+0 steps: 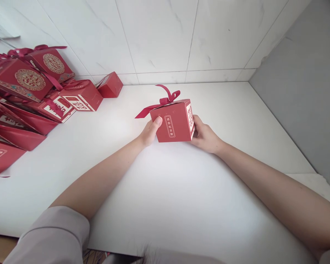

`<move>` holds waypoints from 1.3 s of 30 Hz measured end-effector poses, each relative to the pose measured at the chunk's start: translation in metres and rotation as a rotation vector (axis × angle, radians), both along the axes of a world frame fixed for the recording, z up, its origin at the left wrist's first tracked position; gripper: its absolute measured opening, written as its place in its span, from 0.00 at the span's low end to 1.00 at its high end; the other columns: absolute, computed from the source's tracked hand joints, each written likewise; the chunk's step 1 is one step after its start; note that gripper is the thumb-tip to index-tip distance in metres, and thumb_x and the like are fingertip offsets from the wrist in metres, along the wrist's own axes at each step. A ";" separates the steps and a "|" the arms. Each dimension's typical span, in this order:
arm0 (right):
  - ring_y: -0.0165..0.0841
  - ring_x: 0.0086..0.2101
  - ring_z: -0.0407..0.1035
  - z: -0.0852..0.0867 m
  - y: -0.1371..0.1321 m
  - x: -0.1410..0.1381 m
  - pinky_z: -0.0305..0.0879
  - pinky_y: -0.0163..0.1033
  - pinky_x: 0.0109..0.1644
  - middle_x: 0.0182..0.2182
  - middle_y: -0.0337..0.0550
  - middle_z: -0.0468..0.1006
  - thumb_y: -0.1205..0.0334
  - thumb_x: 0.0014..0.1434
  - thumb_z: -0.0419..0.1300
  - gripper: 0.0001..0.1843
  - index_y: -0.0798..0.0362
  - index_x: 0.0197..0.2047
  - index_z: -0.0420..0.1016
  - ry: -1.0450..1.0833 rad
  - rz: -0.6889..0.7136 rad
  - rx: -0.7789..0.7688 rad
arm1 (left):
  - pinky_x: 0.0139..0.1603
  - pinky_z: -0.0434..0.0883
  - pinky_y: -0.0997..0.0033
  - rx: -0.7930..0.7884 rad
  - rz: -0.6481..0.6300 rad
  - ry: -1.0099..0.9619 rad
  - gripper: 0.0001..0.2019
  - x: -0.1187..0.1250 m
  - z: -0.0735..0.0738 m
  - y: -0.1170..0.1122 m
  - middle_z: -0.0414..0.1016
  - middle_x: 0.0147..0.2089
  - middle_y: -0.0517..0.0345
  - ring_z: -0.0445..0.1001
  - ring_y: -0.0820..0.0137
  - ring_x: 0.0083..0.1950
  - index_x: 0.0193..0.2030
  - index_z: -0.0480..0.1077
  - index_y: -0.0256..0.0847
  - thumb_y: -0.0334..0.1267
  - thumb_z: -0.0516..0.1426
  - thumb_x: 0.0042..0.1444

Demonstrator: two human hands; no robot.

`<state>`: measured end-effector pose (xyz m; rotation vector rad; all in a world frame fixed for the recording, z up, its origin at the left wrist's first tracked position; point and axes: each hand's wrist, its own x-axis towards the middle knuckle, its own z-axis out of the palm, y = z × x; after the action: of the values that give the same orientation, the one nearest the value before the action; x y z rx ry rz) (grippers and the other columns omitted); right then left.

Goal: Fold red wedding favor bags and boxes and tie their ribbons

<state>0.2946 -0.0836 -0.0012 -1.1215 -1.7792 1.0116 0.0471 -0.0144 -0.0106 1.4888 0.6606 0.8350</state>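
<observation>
Between my two hands is a red gift box [178, 123] with white lettering on its front and a white panel with a red character on its right side. A dark red ribbon [165, 101] is tied in a bow on its top, one tail hanging out to the left. My left hand [150, 131] grips the left edge, thumb on the front face and the other fingers hidden behind. At the right side, my right hand [206, 135] holds the box, its fingertips partly hidden behind it. The box is slightly tilted above the white table [165, 190].
Several red gift boxes [20, 79] with ribbons are piled at the left, some stacked on others. A smaller plain red box [111, 86] stands near the wall. White marbled tiles [156, 36] line the back, and a grey wall [308, 84] bounds the right side.
</observation>
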 end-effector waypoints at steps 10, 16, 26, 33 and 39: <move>0.47 0.45 0.79 0.000 0.001 0.000 0.79 0.51 0.48 0.50 0.49 0.83 0.46 0.55 0.73 0.39 0.46 0.62 0.60 -0.006 0.007 0.021 | 0.70 0.71 0.39 -0.031 0.019 -0.058 0.44 0.005 0.005 -0.005 0.79 0.65 0.44 0.71 0.39 0.72 0.62 0.76 0.45 0.79 0.53 0.55; 0.44 0.41 0.78 -0.003 0.001 0.001 0.79 0.49 0.45 0.47 0.46 0.83 0.45 0.54 0.73 0.39 0.46 0.61 0.60 -0.012 -0.003 0.024 | 0.70 0.71 0.40 -0.035 -0.004 -0.100 0.42 0.007 0.005 -0.005 0.79 0.65 0.45 0.72 0.41 0.72 0.63 0.75 0.46 0.78 0.53 0.56; 0.44 0.43 0.79 -0.003 0.002 0.002 0.79 0.48 0.46 0.48 0.47 0.83 0.44 0.55 0.74 0.41 0.46 0.63 0.59 -0.013 0.006 0.026 | 0.68 0.73 0.40 -0.022 -0.019 -0.114 0.41 0.008 0.006 -0.005 0.80 0.65 0.47 0.73 0.41 0.70 0.63 0.75 0.47 0.77 0.54 0.57; 0.45 0.45 0.79 -0.003 0.002 0.002 0.79 0.49 0.47 0.49 0.47 0.82 0.43 0.55 0.73 0.41 0.46 0.63 0.59 -0.009 0.011 0.027 | 0.70 0.72 0.39 -0.005 0.005 -0.093 0.41 0.007 0.006 -0.004 0.80 0.64 0.47 0.73 0.42 0.71 0.63 0.75 0.47 0.78 0.53 0.57; 0.47 0.48 0.79 -0.004 0.003 0.001 0.79 0.51 0.50 0.49 0.48 0.82 0.43 0.54 0.73 0.41 0.46 0.62 0.59 0.005 0.004 0.009 | 0.69 0.73 0.40 0.006 0.003 -0.093 0.41 0.006 0.005 -0.003 0.80 0.64 0.47 0.73 0.43 0.71 0.63 0.75 0.47 0.77 0.53 0.58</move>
<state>0.2955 -0.0805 -0.0057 -1.1092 -1.7807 1.0077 0.0534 -0.0176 -0.0056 1.4460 0.5920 0.9036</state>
